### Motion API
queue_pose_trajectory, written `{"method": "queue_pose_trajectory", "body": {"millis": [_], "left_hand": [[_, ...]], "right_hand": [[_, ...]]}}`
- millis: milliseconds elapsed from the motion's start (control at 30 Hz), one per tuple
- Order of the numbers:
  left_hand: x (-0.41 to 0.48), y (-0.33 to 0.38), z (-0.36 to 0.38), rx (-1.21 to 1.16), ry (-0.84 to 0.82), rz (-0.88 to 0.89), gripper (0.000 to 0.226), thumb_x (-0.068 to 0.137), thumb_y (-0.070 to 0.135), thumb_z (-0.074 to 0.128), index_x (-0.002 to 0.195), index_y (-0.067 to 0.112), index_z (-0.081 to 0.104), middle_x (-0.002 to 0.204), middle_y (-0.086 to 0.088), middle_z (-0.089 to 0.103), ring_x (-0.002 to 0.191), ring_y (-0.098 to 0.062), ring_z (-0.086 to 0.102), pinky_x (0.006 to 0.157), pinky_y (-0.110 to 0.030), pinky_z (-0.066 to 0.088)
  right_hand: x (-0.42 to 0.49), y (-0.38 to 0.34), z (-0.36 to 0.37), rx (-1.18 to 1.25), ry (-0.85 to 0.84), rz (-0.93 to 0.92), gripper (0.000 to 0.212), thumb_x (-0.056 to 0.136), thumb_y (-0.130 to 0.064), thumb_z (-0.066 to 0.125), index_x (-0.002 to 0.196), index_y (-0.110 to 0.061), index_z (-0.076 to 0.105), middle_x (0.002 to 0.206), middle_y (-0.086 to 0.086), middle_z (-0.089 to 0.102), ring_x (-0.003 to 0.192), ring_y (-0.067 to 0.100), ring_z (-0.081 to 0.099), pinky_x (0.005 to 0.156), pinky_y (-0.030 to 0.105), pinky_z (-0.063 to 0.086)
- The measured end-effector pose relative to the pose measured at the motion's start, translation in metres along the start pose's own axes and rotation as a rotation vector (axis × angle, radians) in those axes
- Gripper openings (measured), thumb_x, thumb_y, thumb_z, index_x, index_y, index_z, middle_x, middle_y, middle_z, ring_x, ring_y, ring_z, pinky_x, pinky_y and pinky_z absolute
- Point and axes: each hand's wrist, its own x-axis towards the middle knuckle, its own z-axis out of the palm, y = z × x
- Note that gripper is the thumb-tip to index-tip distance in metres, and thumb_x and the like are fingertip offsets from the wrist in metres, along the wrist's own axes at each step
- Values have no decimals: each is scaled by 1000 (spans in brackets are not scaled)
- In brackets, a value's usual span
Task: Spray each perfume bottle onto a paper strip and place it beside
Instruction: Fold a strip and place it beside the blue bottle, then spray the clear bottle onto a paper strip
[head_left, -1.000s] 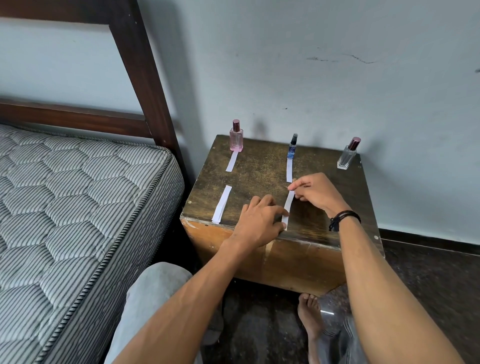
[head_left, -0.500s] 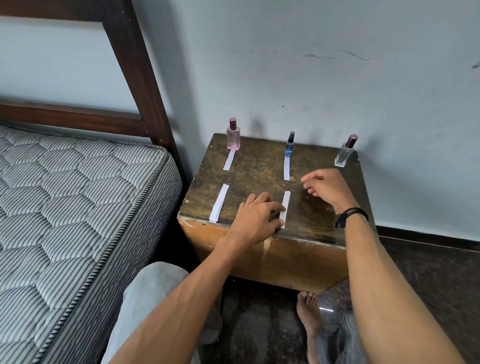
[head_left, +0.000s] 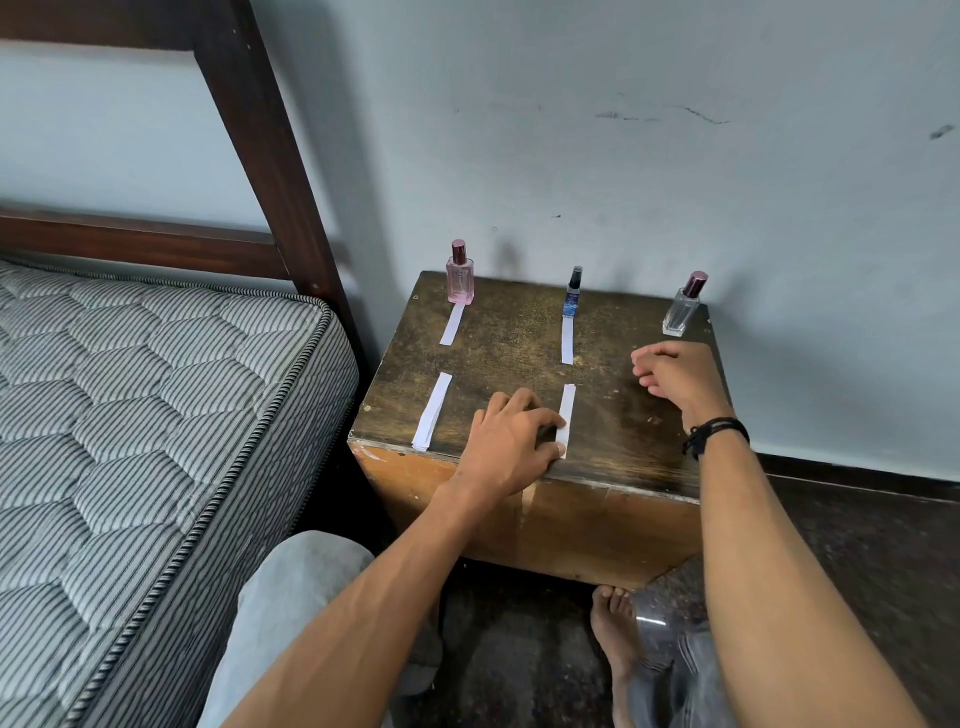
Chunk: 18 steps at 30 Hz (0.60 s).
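Soft, even daylight, no glare; faint shadows on the wall (head_left: 675, 182); wide-angle bending at the edges, bed frame (head_left: 260, 130) slightly blurred.

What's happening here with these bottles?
A person faces a wooden box. The pink bottle and blue bottle each have a paper strip in front; the clear bottle has none. The left hand rests on a spare strip at the front edge; the right hand hovers empty by the clear bottle.
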Motion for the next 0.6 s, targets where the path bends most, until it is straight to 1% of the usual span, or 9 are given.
{"method": "queue_pose_trajectory", "body": {"millis": [100, 267, 333, 467, 533, 600], "left_hand": [[0, 2, 2, -6, 43, 12, 30, 93, 42, 64, 121, 31, 69, 121, 7, 53, 117, -20, 41, 97, -40, 39], [1, 3, 6, -105, 115, 40, 23, 94, 32, 67, 113, 21, 74, 107, 3, 62, 104, -20, 51, 94, -37, 45], [1, 6, 5, -198, 101, 16, 19, 92, 27, 69, 110, 20, 75, 101, 3, 64, 101, -18, 55, 93, -34, 47], [2, 10, 0, -363, 72, -72, 14, 87, 21, 74, 101, 24, 76, 88, 12, 69, 85, -7, 64, 87, -33, 55], [2, 12, -1, -403, 44, -114, 15, 86, 19, 74, 99, 26, 76, 80, 17, 67, 79, -2, 64, 87, -32, 56], [2, 13, -2, -437, 17, -144, 19, 85, 15, 73, 100, 28, 75, 76, 17, 66, 76, 1, 62, 88, -31, 56]], "right_hand": [[1, -1, -3, 51, 44, -1, 17, 96, -11, 63, 86, -19, 74, 88, 3, 74, 76, 12, 65, 73, 24, 55], [1, 0, -2, 82, 59, 5, 12, 96, -12, 65, 91, -16, 75, 88, 2, 74, 77, 12, 65, 75, 25, 55], [0, 0, -3, 89, 58, 0, 14, 96, -12, 65, 89, -18, 75, 87, 2, 73, 78, 12, 65, 76, 26, 56], [1, 1, -5, 102, 63, -3, 14, 96, -12, 65, 88, -20, 74, 88, 2, 73, 80, 13, 66, 79, 28, 56], [1, 1, -5, 112, 65, -1, 14, 96, -11, 65, 88, -19, 73, 89, 2, 73, 80, 13, 65, 80, 28, 56], [2, 2, -5, 122, 65, -1, 13, 96, -11, 65, 89, -18, 74, 89, 3, 73, 79, 13, 65, 80, 28, 56]]}}
